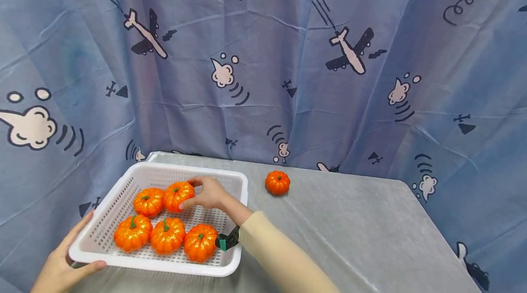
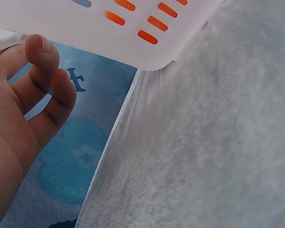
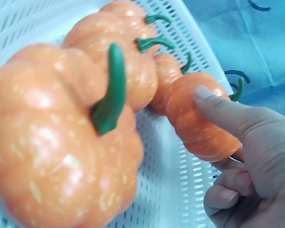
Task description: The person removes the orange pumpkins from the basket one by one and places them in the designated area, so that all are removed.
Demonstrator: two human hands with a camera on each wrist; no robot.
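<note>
In the head view, a white plastic basket [image 1: 164,271] holds several small orange toy pumpkins with green stems. My right hand [image 1: 211,193] reaches in from the right and grips one pumpkin [image 1: 174,196] in the back row, thumb on one side and fingers on the other. The right wrist view shows this gripped pumpkin [image 3: 192,116] tilted, its stem pointing away. At the basket's front left corner, my left hand [image 1: 61,263] holds the rim, thumb at the front edge and fingers along the left side. Its curled fingers [image 2: 43,52] show below the rim in the left wrist view.
Another pumpkin [image 1: 277,183] sits outside the basket, on the grey cloth-covered table [image 1: 350,229] to the right. A blue curtain [image 1: 263,55] printed with planes hangs behind the table and along its sides. A front-row pumpkin [image 1: 201,242] lies beside the right wrist's dark band.
</note>
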